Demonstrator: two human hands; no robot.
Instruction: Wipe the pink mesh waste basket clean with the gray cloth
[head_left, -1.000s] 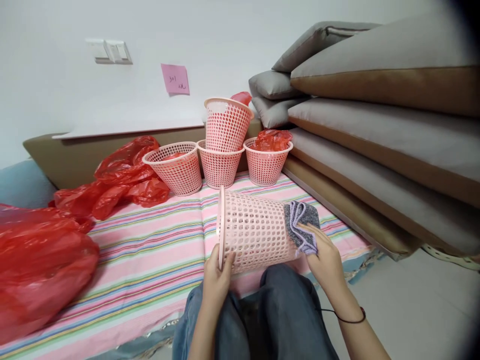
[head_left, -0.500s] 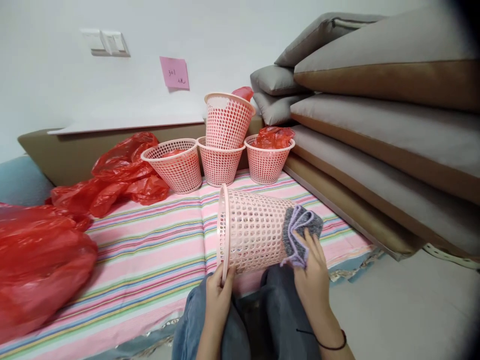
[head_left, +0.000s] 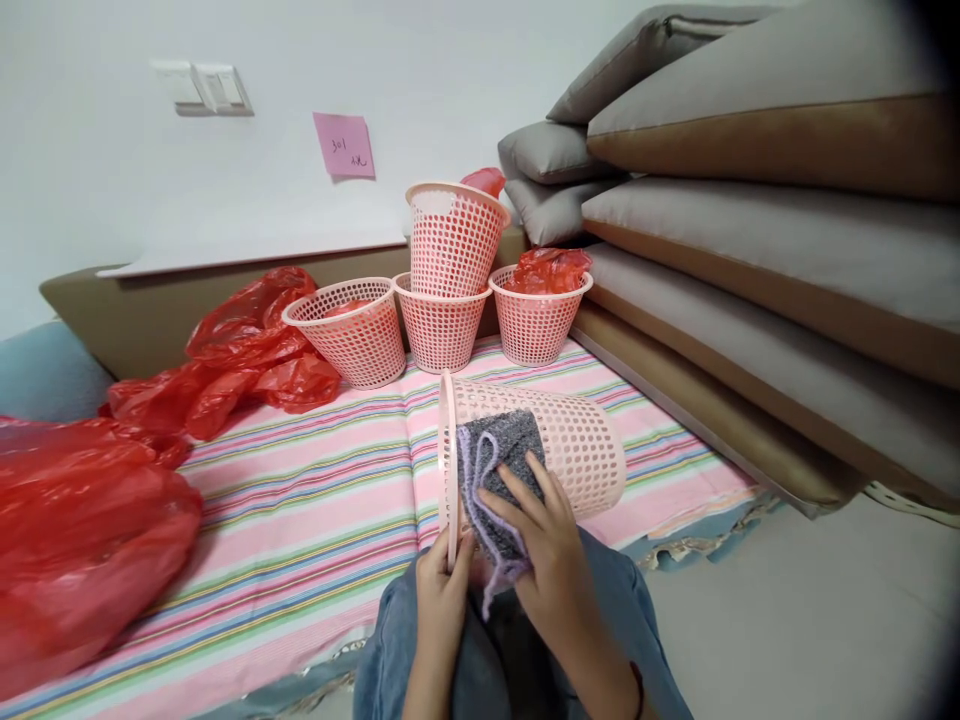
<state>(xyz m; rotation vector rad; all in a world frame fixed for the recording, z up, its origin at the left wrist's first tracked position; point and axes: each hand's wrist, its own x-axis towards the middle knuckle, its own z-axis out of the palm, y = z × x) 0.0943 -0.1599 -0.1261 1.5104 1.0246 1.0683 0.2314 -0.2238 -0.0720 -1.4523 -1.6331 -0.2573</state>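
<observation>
The pink basket [head_left: 581,440] lies on its side at the person's knees [head_left: 622,590], over the near edge of the striped cover [head_left: 300,520], its long axis running left to right, its mouth facing left and its narrower base right. The left hand [head_left: 441,585] pinches the lower rim between thumb and fingers. The right hand [head_left: 551,545] holds a grey cloth [head_left: 514,440] with lilac edging against the side near the rim, fingers slightly spread over it. Behind, three baskets stand in a row: the left basket [head_left: 360,350] has red plastic inside; the middle basket [head_left: 441,338] carries a tilted basket [head_left: 456,240] containing red plastic; from the right basket [head_left: 534,328], a red bag [head_left: 551,270] bulges above the rim.
</observation>
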